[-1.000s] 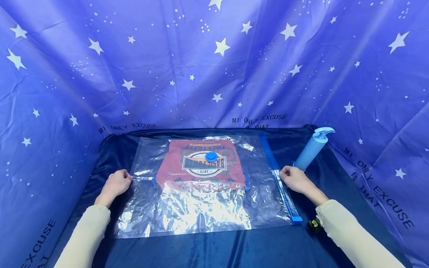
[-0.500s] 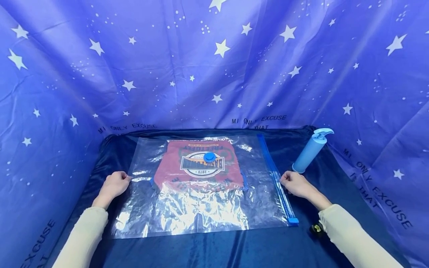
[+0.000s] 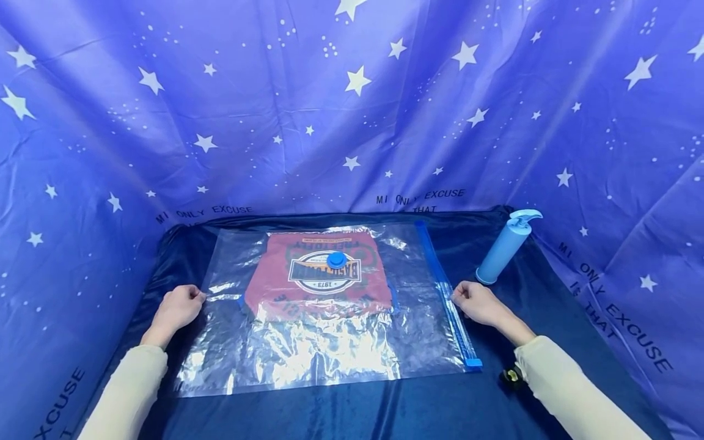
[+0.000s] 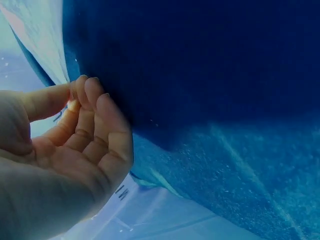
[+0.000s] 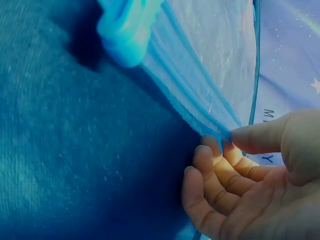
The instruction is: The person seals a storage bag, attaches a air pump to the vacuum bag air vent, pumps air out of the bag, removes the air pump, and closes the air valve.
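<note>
A clear plastic vacuum storage bag (image 3: pixel 418 330) lies flat across the dark blue cloth, with a folded red printed garment (image 3: pixel 319 293) inside it. On its top side is a round blue valve cap (image 3: pixel 337 260). Thumb and forefinger of my left hand (image 3: pixel 176 308) pinch the bag's left edge. At the opposite side my right hand (image 3: pixel 484 305) pinches the blue zip edge (image 5: pixel 185 95). The blue zip slider (image 3: pixel 473 363) sits at the near end of that edge, apart from the right hand.
A light blue hand pump (image 3: pixel 503 250) stands tilted behind the right hand. Near the right sleeve lies a small black and yellow object (image 3: pixel 513 377), too small to tell. Purple star-printed curtains (image 3: pixel 352 122) enclose the table (image 3: pixel 308 418) at the back and sides.
Both hands and the bag have shifted slightly left in the head view, along with the whole scene. Both pinches on the bag's edges stay the same.
</note>
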Action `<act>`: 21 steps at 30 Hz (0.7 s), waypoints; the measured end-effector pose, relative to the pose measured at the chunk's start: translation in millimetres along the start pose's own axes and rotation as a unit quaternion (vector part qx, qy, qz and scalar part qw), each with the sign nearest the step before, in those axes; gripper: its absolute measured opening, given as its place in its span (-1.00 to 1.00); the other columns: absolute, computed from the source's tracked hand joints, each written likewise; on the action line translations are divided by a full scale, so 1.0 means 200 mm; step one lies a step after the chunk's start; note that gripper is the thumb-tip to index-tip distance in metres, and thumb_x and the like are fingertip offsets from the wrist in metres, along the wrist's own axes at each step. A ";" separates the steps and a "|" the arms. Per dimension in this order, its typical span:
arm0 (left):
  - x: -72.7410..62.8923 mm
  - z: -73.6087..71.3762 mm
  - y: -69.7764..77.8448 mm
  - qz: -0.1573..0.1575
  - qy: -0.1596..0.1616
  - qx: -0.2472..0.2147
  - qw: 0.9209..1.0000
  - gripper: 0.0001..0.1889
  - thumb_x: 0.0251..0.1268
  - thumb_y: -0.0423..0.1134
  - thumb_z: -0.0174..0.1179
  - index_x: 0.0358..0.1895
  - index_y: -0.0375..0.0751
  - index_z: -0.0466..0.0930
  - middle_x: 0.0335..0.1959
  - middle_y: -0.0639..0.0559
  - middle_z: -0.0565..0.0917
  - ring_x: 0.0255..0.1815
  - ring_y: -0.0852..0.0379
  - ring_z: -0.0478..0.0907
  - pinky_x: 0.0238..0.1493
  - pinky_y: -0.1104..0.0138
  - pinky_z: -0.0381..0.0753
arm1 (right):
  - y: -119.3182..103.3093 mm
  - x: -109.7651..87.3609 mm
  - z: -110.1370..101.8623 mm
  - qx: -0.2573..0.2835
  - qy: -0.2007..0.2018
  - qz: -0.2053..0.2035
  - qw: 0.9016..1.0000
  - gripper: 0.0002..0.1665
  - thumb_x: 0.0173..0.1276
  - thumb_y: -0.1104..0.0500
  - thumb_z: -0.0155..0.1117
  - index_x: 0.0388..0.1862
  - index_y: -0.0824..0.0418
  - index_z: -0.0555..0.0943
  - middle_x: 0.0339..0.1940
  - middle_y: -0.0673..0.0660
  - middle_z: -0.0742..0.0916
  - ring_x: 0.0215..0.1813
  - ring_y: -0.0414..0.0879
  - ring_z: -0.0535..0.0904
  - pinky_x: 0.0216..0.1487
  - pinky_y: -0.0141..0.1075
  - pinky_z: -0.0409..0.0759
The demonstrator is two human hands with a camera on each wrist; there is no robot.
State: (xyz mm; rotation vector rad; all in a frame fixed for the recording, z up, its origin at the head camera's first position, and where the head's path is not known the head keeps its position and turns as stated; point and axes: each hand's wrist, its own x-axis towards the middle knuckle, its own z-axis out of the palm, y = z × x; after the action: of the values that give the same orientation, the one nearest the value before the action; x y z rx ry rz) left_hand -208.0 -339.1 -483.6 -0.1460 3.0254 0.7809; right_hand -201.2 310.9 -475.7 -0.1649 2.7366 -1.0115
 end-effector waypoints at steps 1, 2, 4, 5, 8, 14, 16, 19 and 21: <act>0.00 0.00 -0.01 -0.003 0.001 -0.001 1.000 -0.77 0.45 -0.21 0.10 -0.39 -0.20 0.62 -0.51 -0.06 0.53 -0.36 -0.17 0.49 -0.31 0.03 0.42 | 0.00 0.00 0.00 0.004 0.000 0.001 1.000 -0.82 0.60 0.25 0.13 -0.21 0.35 0.58 -0.45 0.08 0.63 -0.46 -0.06 0.57 -0.40 -0.14 0.57; -0.01 0.00 -0.01 -0.003 0.002 -0.001 1.000 -0.76 0.45 -0.20 0.10 -0.40 -0.19 0.61 -0.51 -0.05 0.53 -0.36 -0.16 0.50 -0.31 0.03 0.42 | 0.00 -0.01 0.00 0.006 0.000 0.004 1.000 -0.82 0.60 0.25 0.14 -0.20 0.35 0.58 -0.45 0.08 0.63 -0.46 -0.06 0.57 -0.41 -0.15 0.57; -0.02 -0.01 0.00 -0.004 -0.001 -0.001 1.000 -0.73 0.47 -0.17 0.11 -0.43 -0.17 0.61 -0.52 -0.03 0.53 -0.37 -0.16 0.50 -0.31 0.05 0.42 | 0.00 -0.01 0.00 0.011 -0.001 0.009 1.000 -0.81 0.60 0.24 0.15 -0.19 0.35 0.60 -0.45 0.08 0.63 -0.47 -0.05 0.57 -0.42 -0.15 0.58; -0.03 -0.02 0.01 -0.005 -0.007 -0.005 1.000 -0.72 0.49 -0.18 0.10 -0.43 -0.19 0.60 -0.51 -0.05 0.54 -0.35 -0.17 0.51 -0.29 0.04 0.42 | 0.00 -0.02 0.00 0.015 -0.003 0.013 1.000 -0.81 0.59 0.24 0.16 -0.19 0.36 0.60 -0.45 0.08 0.63 -0.47 -0.05 0.57 -0.42 -0.15 0.59; -0.05 -0.03 0.02 -0.004 -0.010 -0.006 1.000 -0.71 0.49 -0.17 0.12 -0.45 -0.18 0.61 -0.50 -0.04 0.56 -0.33 -0.18 0.52 -0.27 0.05 0.43 | 0.00 -0.03 -0.01 0.026 -0.015 0.020 0.999 -0.81 0.59 0.24 0.16 -0.18 0.36 0.62 -0.44 0.09 0.65 -0.46 -0.03 0.58 -0.41 -0.13 0.60; -0.06 -0.03 0.00 -0.011 -0.004 -0.009 1.000 -0.74 0.46 -0.22 0.13 -0.45 -0.18 0.62 -0.48 -0.03 0.57 -0.28 -0.19 0.53 -0.24 0.07 0.42 | -0.01 -0.02 0.00 0.034 -0.029 0.012 0.999 -0.81 0.59 0.26 0.16 -0.22 0.35 0.61 -0.42 0.11 0.64 -0.43 -0.03 0.58 -0.38 -0.13 0.60; -0.06 -0.03 0.00 -0.008 -0.005 -0.010 1.000 -0.74 0.46 -0.23 0.14 -0.46 -0.18 0.61 -0.49 -0.01 0.57 -0.28 -0.18 0.53 -0.23 0.08 0.41 | -0.01 -0.01 0.00 0.032 -0.031 0.011 0.999 -0.83 0.58 0.28 0.15 -0.23 0.35 0.61 -0.42 0.11 0.64 -0.43 -0.03 0.58 -0.38 -0.14 0.60; -0.06 -0.04 -0.01 -0.002 -0.007 -0.013 1.000 -0.74 0.47 -0.24 0.15 -0.46 -0.19 0.62 -0.49 -0.01 0.58 -0.30 -0.16 0.53 -0.23 0.08 0.42 | -0.01 -0.01 0.00 0.029 -0.032 0.012 0.999 -0.84 0.56 0.31 0.15 -0.23 0.36 0.61 -0.42 0.11 0.65 -0.43 -0.04 0.57 -0.39 -0.14 0.59; -0.05 -0.06 -0.01 0.001 -0.005 -0.013 1.000 -0.74 0.47 -0.24 0.15 -0.45 -0.20 0.62 -0.47 -0.03 0.60 -0.31 -0.17 0.53 -0.23 0.07 0.44 | -0.02 0.00 0.00 0.030 -0.032 0.009 0.999 -0.84 0.56 0.31 0.15 -0.22 0.36 0.62 -0.42 0.11 0.65 -0.44 -0.03 0.57 -0.39 -0.15 0.58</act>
State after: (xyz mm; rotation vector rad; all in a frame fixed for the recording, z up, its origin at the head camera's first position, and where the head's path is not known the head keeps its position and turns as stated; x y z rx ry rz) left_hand -197.8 -344.8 -474.2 -0.1382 3.0074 0.8173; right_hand -200.5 307.1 -473.5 -0.1586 2.6420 -1.0630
